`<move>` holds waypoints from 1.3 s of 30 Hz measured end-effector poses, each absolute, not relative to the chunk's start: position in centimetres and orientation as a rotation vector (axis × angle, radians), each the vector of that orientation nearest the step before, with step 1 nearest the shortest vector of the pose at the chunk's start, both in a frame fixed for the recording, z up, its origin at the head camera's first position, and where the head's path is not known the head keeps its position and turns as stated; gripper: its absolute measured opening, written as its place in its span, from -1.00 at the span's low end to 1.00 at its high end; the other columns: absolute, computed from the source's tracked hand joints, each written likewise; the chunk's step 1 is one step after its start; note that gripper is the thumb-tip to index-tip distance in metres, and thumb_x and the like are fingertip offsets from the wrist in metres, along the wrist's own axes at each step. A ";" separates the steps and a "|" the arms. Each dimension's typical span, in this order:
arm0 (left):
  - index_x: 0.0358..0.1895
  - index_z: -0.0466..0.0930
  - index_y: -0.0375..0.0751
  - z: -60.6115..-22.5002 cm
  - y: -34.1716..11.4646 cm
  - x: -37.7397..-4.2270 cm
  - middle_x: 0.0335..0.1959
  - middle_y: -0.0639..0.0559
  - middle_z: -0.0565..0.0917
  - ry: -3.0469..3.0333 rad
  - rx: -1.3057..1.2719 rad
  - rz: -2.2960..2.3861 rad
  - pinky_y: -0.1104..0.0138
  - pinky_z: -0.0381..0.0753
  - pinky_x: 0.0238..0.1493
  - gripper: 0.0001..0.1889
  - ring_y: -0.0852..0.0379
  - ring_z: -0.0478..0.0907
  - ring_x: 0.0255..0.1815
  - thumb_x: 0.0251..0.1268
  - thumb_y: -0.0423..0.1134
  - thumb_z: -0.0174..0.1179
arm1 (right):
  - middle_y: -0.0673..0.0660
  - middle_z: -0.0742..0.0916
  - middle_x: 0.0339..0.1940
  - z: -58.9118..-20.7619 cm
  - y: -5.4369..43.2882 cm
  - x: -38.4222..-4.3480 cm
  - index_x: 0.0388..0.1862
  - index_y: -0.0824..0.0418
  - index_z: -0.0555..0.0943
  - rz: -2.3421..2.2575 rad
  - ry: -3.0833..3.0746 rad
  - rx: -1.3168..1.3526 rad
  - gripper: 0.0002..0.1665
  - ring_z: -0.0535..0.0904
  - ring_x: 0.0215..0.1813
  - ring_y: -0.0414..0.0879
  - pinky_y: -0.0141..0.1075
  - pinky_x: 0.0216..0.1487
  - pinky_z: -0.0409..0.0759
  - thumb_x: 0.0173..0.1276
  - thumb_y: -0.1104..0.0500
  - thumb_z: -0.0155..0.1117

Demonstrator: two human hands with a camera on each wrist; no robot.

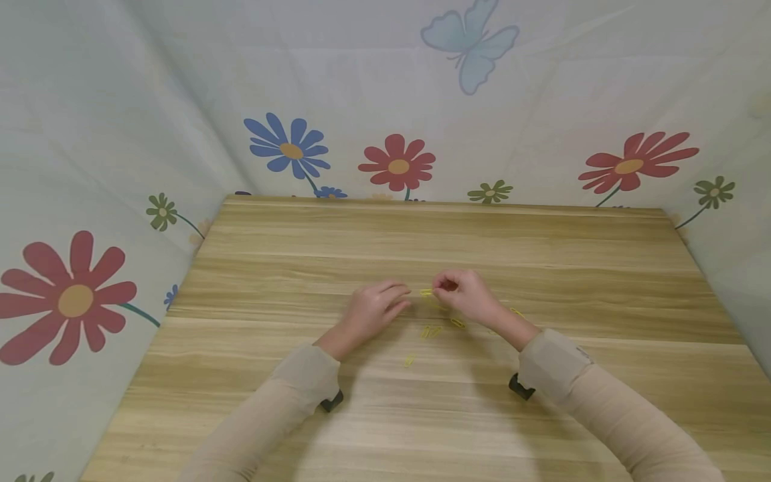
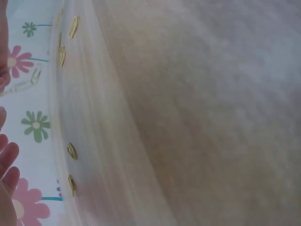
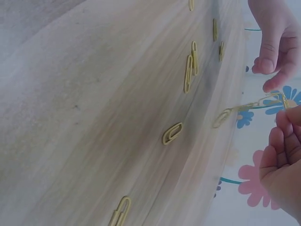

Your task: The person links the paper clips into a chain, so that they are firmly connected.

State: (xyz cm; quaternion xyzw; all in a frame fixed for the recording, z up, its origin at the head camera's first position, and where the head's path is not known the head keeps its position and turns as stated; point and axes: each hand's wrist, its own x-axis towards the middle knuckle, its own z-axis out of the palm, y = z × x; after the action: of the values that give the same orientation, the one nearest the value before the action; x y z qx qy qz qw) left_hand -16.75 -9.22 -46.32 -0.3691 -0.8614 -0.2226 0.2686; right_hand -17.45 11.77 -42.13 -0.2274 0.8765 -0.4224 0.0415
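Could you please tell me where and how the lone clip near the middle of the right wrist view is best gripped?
I'd pinch the clip across its long sides at mid-length, coming from above: it appears to lie flat on the table, leaving little room beneath, while nothing crowds it on either side.

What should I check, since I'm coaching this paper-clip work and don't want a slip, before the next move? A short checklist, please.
1. Right hand pinches a yellow paper clip: ok.
2. Strand of paper clips extends from the pinched clip: ok.
3. Every joint in the strand is hooked through: cannot tell; the wire is too blurred.
4. Left hand is free: ok; it holds nothing, its fingers near the strand.
5. Loose paper clips are at hand: ok; several lie on the wooden table.
6. Loose paper clips are gathered together: not ok; they lie scattered.
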 end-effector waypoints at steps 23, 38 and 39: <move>-0.29 0.65 -0.12 -45.5 -8.0 -16.7 -0.30 0.03 0.67 -2.267 -0.996 -0.579 0.43 0.57 -0.20 -0.76 0.16 0.59 -0.26 -0.11 -0.17 0.33 | 0.13 0.64 -0.50 -41.2 11.0 -17.5 -0.41 0.30 0.57 -1.413 2.446 -0.543 -0.91 0.45 -0.45 -0.18 -0.43 -0.45 0.44 0.17 0.27 0.17; -0.37 0.67 -0.14 -45.7 -8.2 -16.7 -0.36 0.05 0.69 -2.207 -1.040 -0.582 0.45 0.57 -0.22 -0.85 0.18 0.60 -0.31 -0.08 -0.24 0.32 | 0.23 0.63 -0.49 -41.6 11.4 -17.4 -0.41 0.34 0.57 -1.424 2.396 -0.543 -0.89 0.45 -0.47 -0.14 -0.45 -0.47 0.42 0.15 0.28 0.18; -0.37 0.67 -0.15 -45.7 -8.2 -16.8 -0.36 0.05 0.69 -2.204 -1.047 -0.582 0.45 0.57 -0.22 -0.85 0.18 0.60 -0.31 -0.09 -0.24 0.32 | 0.20 0.63 -0.50 -41.5 11.4 -17.4 -0.41 0.34 0.57 -1.424 2.396 -0.544 -0.90 0.45 -0.47 -0.12 -0.45 -0.47 0.42 0.15 0.28 0.17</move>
State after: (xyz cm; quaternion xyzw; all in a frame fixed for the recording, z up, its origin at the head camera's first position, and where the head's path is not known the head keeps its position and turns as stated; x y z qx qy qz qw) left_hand -16.76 -8.17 -45.69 -0.3968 -0.8349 -0.2206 0.3112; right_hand -17.41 11.43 -41.53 -0.1895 0.8342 -0.4956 0.1503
